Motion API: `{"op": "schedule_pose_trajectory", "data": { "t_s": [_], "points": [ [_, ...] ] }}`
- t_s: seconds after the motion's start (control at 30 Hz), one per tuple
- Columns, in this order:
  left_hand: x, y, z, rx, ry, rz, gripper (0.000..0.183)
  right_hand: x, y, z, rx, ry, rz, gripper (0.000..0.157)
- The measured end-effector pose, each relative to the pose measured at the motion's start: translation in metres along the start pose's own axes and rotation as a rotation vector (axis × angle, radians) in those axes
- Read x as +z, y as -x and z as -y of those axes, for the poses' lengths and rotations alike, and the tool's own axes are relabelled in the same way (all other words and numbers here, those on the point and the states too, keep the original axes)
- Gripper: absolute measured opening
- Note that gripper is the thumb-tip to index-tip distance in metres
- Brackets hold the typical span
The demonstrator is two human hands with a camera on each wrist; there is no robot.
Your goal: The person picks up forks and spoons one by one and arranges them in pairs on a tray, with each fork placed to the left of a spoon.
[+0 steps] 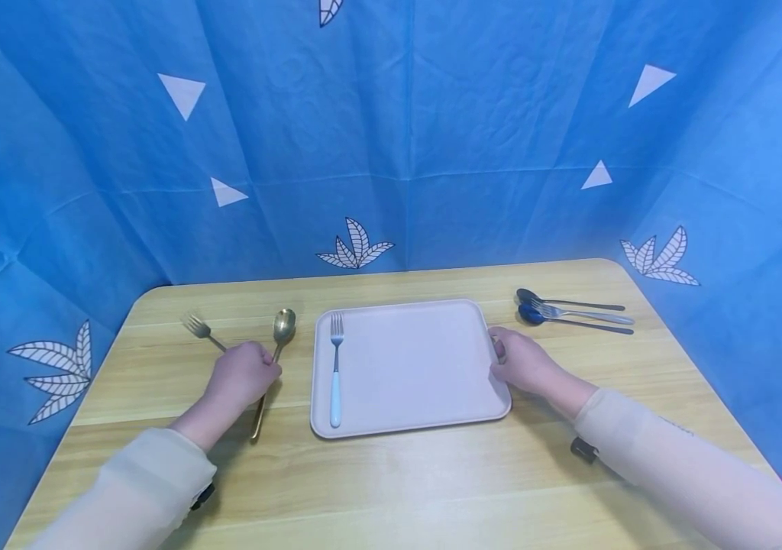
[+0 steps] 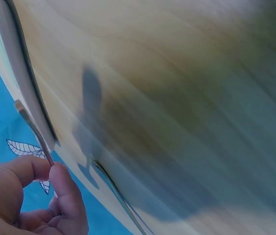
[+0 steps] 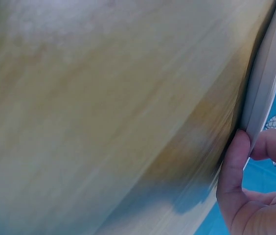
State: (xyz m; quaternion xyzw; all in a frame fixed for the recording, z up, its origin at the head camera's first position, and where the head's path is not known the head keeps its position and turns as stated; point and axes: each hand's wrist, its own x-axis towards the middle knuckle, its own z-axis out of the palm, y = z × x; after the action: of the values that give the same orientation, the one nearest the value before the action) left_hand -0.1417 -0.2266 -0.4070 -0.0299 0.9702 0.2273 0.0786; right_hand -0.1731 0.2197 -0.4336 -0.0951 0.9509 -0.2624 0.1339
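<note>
A gold spoon (image 1: pixel 284 327) is pinched between the thumb and forefinger of my left hand (image 1: pixel 243 374), its bowl pointing away and its handle toward me. The left wrist view shows the bare end of the spoon handle (image 2: pixel 34 128) above the fingertips. Just left of that hand lies a gold fork (image 1: pixel 197 327), its handle partly hidden behind the hand. My right hand (image 1: pixel 525 360) grips the right rim of a pale rectangular tray (image 1: pixel 418 367), thumb and finger on either side of the edge. On the tray's left side rests a fork (image 1: pixel 336 374) with a light blue handle.
At the back right of the wooden table (image 1: pixel 398 489) lie a dark spoon (image 1: pixel 527 295), a fork with a pale handle (image 1: pixel 597 315) and a blue-bowled spoon (image 1: pixel 531 314), bunched together. A blue curtain (image 1: pixel 432 114) with leaf prints surrounds the table's far side.
</note>
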Motion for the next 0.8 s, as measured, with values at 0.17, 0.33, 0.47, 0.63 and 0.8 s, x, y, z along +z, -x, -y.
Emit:
{"op": "schedule_pose_trajectory", "data": {
  "t_s": [0.17,0.33,0.47,0.63,0.8],
  "points": [
    [0.004,0.002,-0.005,-0.001,0.003,0.004,0.009,0.0,0.0,-0.001,0.0,0.0,0.0,0.072],
    [0.006,0.003,-0.007,0.015,0.0,0.0,0.01,0.001,0.0,0.0,0.005,-0.003,0.008,0.072],
    [0.007,0.004,-0.012,0.015,0.013,0.003,0.021,0.001,0.001,0.0,0.004,-0.002,0.008,0.072],
    [0.009,0.005,-0.018,0.021,0.037,-0.006,0.029,0.0,0.001,0.0,-0.019,0.007,-0.004,0.071],
    [0.013,0.003,-0.022,0.023,0.036,-0.005,0.025,0.0,0.001,0.001,-0.009,0.008,-0.003,0.071]
  ]
}}
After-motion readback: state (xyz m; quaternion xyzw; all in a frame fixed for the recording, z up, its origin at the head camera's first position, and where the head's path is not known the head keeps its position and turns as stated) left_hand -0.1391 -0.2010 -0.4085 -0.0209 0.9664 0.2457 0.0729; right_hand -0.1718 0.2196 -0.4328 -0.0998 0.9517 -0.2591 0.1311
